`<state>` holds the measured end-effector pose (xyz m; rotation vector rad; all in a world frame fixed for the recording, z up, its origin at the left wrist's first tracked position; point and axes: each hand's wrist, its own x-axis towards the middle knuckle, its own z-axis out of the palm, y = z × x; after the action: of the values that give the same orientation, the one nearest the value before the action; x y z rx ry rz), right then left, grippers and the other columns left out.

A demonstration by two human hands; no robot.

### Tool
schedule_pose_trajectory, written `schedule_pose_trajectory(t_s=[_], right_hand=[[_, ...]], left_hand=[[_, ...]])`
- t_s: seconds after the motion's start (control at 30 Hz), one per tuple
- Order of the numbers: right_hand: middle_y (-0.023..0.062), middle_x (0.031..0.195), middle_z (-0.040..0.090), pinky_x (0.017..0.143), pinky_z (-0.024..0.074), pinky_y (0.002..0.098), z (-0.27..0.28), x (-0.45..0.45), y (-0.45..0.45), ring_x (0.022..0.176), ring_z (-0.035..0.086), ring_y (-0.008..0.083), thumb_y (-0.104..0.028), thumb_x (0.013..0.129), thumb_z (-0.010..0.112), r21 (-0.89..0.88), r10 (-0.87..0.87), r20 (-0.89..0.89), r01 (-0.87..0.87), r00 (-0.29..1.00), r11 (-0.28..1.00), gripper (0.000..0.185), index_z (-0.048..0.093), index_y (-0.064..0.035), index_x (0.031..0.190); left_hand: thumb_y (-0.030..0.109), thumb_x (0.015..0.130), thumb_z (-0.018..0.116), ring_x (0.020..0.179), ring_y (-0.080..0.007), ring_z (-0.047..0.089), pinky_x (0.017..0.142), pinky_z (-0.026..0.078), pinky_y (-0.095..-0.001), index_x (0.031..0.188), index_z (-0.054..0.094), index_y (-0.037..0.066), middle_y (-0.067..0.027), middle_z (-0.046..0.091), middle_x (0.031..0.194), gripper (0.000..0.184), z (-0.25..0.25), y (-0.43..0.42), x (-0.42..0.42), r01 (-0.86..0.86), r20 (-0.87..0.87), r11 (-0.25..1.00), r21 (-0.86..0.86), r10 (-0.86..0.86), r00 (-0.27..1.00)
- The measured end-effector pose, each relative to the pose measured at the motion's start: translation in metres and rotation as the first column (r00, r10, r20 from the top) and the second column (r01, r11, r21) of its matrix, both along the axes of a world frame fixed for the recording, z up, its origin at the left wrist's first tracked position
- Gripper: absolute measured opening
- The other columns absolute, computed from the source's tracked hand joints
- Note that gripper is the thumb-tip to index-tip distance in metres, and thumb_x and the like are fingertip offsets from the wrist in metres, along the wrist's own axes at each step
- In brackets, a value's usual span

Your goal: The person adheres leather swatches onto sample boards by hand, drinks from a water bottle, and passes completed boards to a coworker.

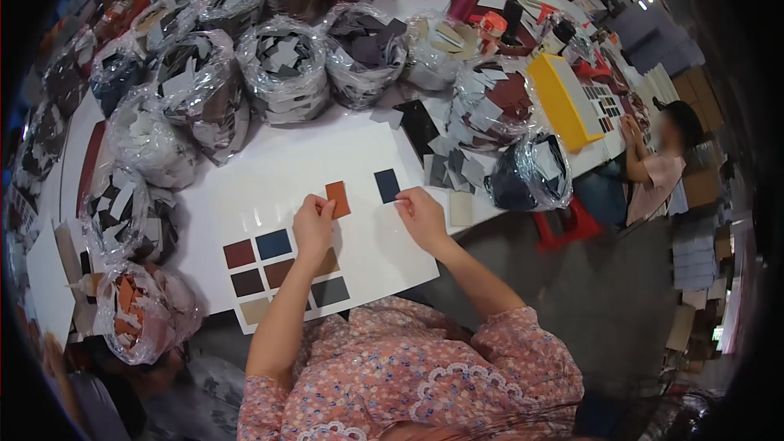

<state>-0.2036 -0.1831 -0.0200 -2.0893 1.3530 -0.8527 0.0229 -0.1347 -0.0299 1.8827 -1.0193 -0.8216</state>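
My left hand (314,227) pinches an orange swatch (337,199) by its left edge, above a white sheet (278,192). To the right, my right hand (421,214) has its fingers closed on the lower corner of a dark navy swatch (386,185). Colour swatches lie in rows on the sheet's near part, among them a maroon swatch (239,254), a blue swatch (273,243), a dark brown swatch (247,282), a beige swatch (256,310) and a grey swatch (330,291). My left forearm hides part of these rows.
Plastic bags of cut swatches (282,57) crowd the table's back and left. Loose grey pieces (453,167) and a pale swatch (461,208) lie at the right. Beyond are a yellow box (565,102), a red stool (566,224) and a seated person (658,163).
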Motion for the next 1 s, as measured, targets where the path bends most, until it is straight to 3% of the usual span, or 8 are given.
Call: schedule_pose_trajectory(t_s=[0.03, 0.07, 0.17, 0.3, 0.33, 0.53, 0.73, 1.0], right_hand=[[0.0097, 0.085, 0.061, 0.063, 0.0501, 0.0360, -0.002, -0.001, 0.004, 0.070, 0.063, 0.0246, -0.011, 0.084, 0.067, -0.014, 0.021, 0.006, -0.020, 1.000, 1.000, 0.014, 0.060, -0.0051, 0.095], [0.0093, 0.084, 0.061, 0.065, 0.0491, 0.0375, -0.002, 0.000, 0.008, 0.074, 0.063, 0.0257, -0.011, 0.083, 0.067, 0.002, 0.037, 0.014, -0.037, 0.999, 0.999, 0.015, 0.060, -0.0060, 0.095], [0.0083, 0.084, 0.060, 0.067, 0.0471, 0.0387, -0.006, 0.009, 0.013, 0.077, 0.061, 0.0268, -0.011, 0.081, 0.068, -0.216, 0.146, -0.051, -0.154, 0.988, 0.964, 0.014, 0.061, -0.0071, 0.092], [0.0055, 0.100, 0.058, 0.078, 0.0425, 0.0404, 0.006, 0.032, 0.017, 0.090, 0.055, 0.0259, -0.014, 0.078, 0.071, -0.294, 0.291, -0.162, -0.327, 0.943, 0.898, 0.024, 0.064, -0.0108, 0.100], [0.0063, 0.116, 0.056, 0.087, 0.0403, 0.0425, 0.004, 0.036, 0.017, 0.104, 0.051, 0.0268, -0.018, 0.076, 0.072, -0.235, 0.334, -0.244, -0.390, 0.910, 0.890, 0.039, 0.062, -0.0096, 0.113], [0.0100, 0.142, 0.045, 0.110, 0.0276, 0.0501, 0.016, 0.057, 0.009, 0.135, 0.034, 0.0325, -0.033, 0.081, 0.069, -0.211, 0.402, -0.524, -0.572, 0.751, 0.793, 0.060, 0.053, -0.0028, 0.129], [0.0089, 0.146, 0.042, 0.115, 0.0171, 0.0537, 0.009, 0.057, 0.002, 0.142, 0.026, 0.0320, -0.035, 0.086, 0.064, -0.178, 0.403, -0.597, -0.604, 0.694, 0.777, 0.059, 0.051, -0.0049, 0.135], [0.0135, 0.138, 0.049, 0.113, 0.0203, 0.0569, 0.014, 0.066, 0.004, 0.137, 0.034, 0.0328, -0.036, 0.087, 0.061, -0.189, 0.387, -0.617, -0.606, 0.686, 0.773, 0.051, 0.057, -0.0016, 0.125]], left_hand=[[0.020, 0.090, 0.066, 0.049, -0.0187, 0.057, 0.050, 0.044, -0.0334, 0.081, 0.057, 0.003, -0.0076, 0.060, 0.060, 0.021, 0.000, -0.001, 0.000, 0.002, 0.018, 1.000, 0.011, -0.003, 1.000], [0.015, 0.091, 0.065, 0.044, -0.0120, 0.052, 0.043, 0.040, -0.0278, 0.080, 0.056, 0.001, -0.0049, 0.056, 0.058, 0.019, -0.002, -0.001, 0.000, 0.015, 0.063, 0.998, -0.059, -0.011, 0.998], [0.015, 0.091, 0.065, 0.043, -0.0121, 0.052, 0.043, 0.040, -0.0277, 0.080, 0.056, 0.001, -0.0046, 0.056, 0.057, 0.019, -0.004, -0.002, -0.002, 0.000, 0.064, 1.000, -0.024, 0.002, 0.998], [0.018, 0.090, 0.066, 0.044, -0.0140, 0.055, 0.043, 0.042, -0.0291, 0.079, 0.057, 0.001, -0.0058, 0.058, 0.058, 0.021, -0.011, -0.003, -0.001, -0.004, 0.135, 1.000, -0.019, 0.006, 0.991], [0.018, 0.090, 0.066, 0.045, -0.0147, 0.056, 0.044, 0.042, -0.0295, 0.080, 0.057, 0.001, -0.0064, 0.059, 0.059, 0.022, -0.016, -0.004, -0.001, -0.006, 0.160, 0.999, -0.034, 0.011, 0.987], [0.019, 0.090, 0.065, 0.048, -0.0192, 0.060, 0.047, 0.046, -0.0324, 0.080, 0.058, 0.000, -0.0098, 0.064, 0.063, 0.022, -0.026, -0.005, 0.000, -0.001, 0.226, 0.999, -0.050, 0.012, 0.974], [0.019, 0.089, 0.065, 0.051, -0.0229, 0.062, 0.051, 0.047, -0.0357, 0.079, 0.058, 0.001, -0.0115, 0.064, 0.064, 0.022, -0.012, -0.006, -0.003, -0.004, 0.249, 1.000, -0.011, 0.007, 0.968], [0.021, 0.090, 0.061, 0.070, -0.0326, 0.065, 0.060, 0.050, -0.0420, 0.093, 0.058, 0.003, -0.0152, 0.066, 0.077, 0.018, 0.010, 0.000, -0.007, 0.048, 0.362, 0.999, 0.007, -0.047, 0.931]])
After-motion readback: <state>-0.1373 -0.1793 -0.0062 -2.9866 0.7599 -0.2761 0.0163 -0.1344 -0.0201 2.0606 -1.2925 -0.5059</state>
